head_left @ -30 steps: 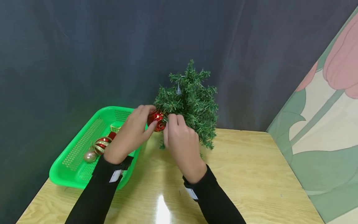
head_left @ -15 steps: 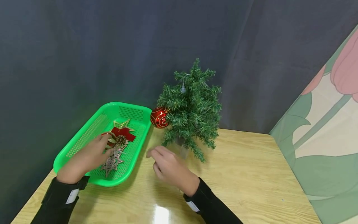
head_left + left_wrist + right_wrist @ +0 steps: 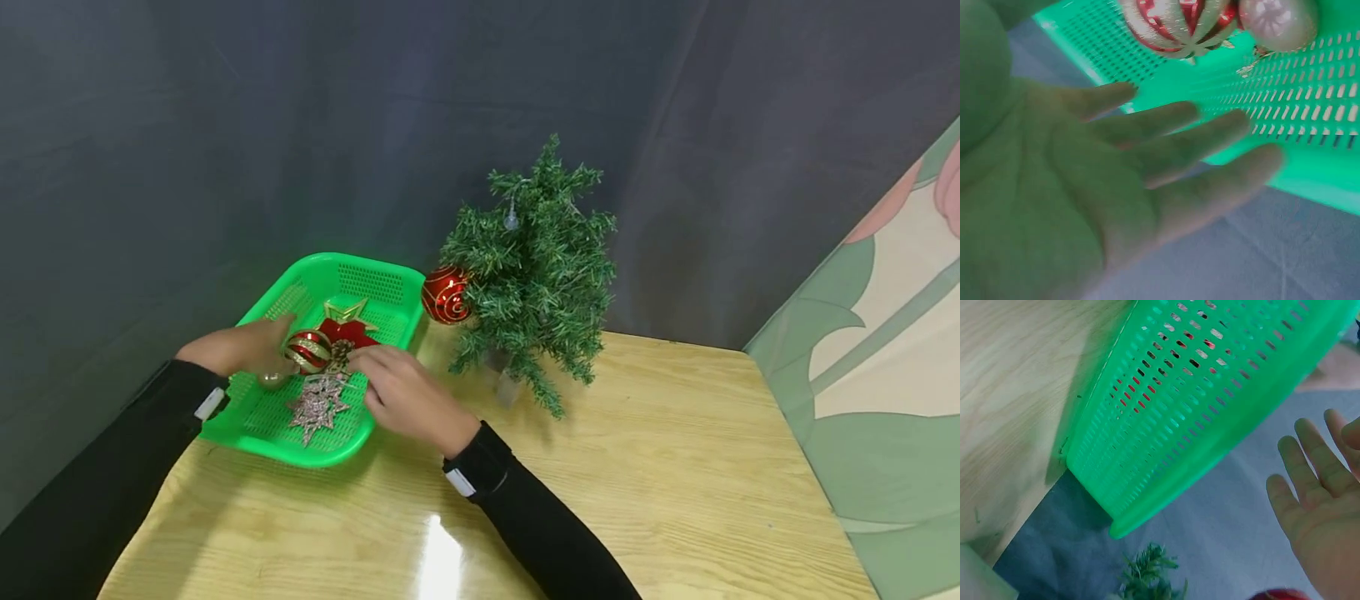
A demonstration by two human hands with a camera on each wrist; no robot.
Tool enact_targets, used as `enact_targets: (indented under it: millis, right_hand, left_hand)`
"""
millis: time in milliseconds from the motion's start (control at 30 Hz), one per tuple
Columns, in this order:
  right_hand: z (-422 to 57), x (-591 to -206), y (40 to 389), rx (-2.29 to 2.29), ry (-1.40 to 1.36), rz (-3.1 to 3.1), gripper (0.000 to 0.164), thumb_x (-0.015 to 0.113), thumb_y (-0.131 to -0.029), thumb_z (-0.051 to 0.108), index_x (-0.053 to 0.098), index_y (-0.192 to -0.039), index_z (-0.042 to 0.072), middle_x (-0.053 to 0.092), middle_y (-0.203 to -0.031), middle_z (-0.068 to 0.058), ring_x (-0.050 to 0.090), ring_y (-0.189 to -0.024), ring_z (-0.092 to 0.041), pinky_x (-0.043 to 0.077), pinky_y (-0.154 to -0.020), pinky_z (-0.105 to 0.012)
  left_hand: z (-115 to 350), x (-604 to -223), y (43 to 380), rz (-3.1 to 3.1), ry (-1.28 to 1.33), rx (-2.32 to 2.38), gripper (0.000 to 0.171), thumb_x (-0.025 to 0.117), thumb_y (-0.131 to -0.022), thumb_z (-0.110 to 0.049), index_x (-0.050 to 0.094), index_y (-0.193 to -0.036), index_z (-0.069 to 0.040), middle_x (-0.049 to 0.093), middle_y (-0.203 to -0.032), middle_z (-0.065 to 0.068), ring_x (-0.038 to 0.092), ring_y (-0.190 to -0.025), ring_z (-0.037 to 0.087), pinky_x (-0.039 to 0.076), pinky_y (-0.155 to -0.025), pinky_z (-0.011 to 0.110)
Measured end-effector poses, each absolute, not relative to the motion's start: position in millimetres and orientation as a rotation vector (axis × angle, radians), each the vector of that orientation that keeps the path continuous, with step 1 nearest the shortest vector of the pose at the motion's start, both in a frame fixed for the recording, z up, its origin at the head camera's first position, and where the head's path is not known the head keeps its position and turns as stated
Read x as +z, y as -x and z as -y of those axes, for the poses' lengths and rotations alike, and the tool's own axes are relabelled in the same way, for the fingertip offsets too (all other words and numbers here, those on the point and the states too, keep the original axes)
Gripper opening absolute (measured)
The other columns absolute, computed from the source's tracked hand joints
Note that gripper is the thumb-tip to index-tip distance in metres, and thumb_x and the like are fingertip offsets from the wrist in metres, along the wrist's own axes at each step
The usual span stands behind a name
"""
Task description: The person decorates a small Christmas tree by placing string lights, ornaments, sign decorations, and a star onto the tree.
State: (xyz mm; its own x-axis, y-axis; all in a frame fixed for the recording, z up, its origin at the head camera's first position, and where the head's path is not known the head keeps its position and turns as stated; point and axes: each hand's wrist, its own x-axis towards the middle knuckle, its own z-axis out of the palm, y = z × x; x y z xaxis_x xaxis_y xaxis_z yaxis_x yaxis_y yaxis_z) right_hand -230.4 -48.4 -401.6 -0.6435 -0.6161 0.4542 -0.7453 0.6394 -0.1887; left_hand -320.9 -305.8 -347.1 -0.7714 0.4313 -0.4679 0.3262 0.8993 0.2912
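Observation:
My left hand is over the left side of the green basket, beside a red-and-gold striped ball and a small pale bauble. In the left wrist view its fingers are straight and apart from the striped ball. My right hand reaches over the basket's right rim, near a pine cone; in the right wrist view its fingers are loosely extended and hold nothing. A red ball with gold swirls hangs on the left side of a small Christmas tree.
Also in the basket lie a gold star, a red velvety ornament and glittery silver-pink stars. A clear drop ornament hangs high on the tree. Behind the wooden table hangs a dark curtain.
Both hands have left the red ball, which now hangs on the tree. The left hand went to the striped ball in the basket, and the right hand has followed leftward over the rim.

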Motion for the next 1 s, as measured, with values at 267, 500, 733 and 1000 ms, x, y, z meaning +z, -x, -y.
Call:
enact_targets:
  millis: [267,500,733,1000]
  right_hand:
    - [56.3,-413.2,235.3,0.429,-1.018,2.608,0.035,0.057,-0.096,0.007,0.068,-0.129,0.012,0.066,-0.139,-0.003,0.054,-0.141,-0.020,0.031,-0.124,-0.040]
    - [47.0,-421.9,234.6,0.686,-0.953,2.467,0.033,0.056,-0.092,-0.002,0.071,-0.119,0.008,0.069,-0.132,-0.007,0.055,-0.139,-0.025,0.029,-0.125,-0.033]
    - [34.0,-418.7,218.7,0.809,-0.871,2.498,0.055,0.064,-0.097,0.011,0.048,-0.150,0.007,0.039,-0.163,-0.010,0.045,-0.147,-0.026,0.044,-0.115,-0.033]
    - [9.6,-401.6,192.1,1.238,-0.845,2.560,0.071,0.063,-0.103,0.010,0.025,-0.162,0.011,0.043,-0.156,-0.011,0.065,-0.120,-0.021,0.055,-0.098,-0.030]
  left_hand:
    - [284.9,-375.4,340.0,-2.542,-0.591,0.221,0.086,0.078,-0.093,-0.025,0.028,-0.153,0.012,0.052,-0.133,0.041,0.059,-0.117,0.053,0.055,-0.082,0.051]
    - [282.6,-374.6,334.1,-2.635,-0.669,0.096,0.082,0.084,-0.088,-0.025,0.037,-0.146,0.010,0.045,-0.135,0.045,0.056,-0.115,0.057,0.055,-0.078,0.051]
    - [266.0,-334.9,289.6,-2.794,-0.801,0.318,0.059,0.084,-0.085,-0.022,0.046,-0.121,0.004,0.058,-0.105,0.025,0.063,-0.085,0.034,0.052,-0.067,0.043]
    - [232.0,-313.3,238.4,-2.675,-0.949,0.735,0.065,0.079,-0.090,-0.026,0.043,-0.138,-0.001,0.059,-0.125,0.019,0.066,-0.103,0.028,0.060,-0.076,0.037]
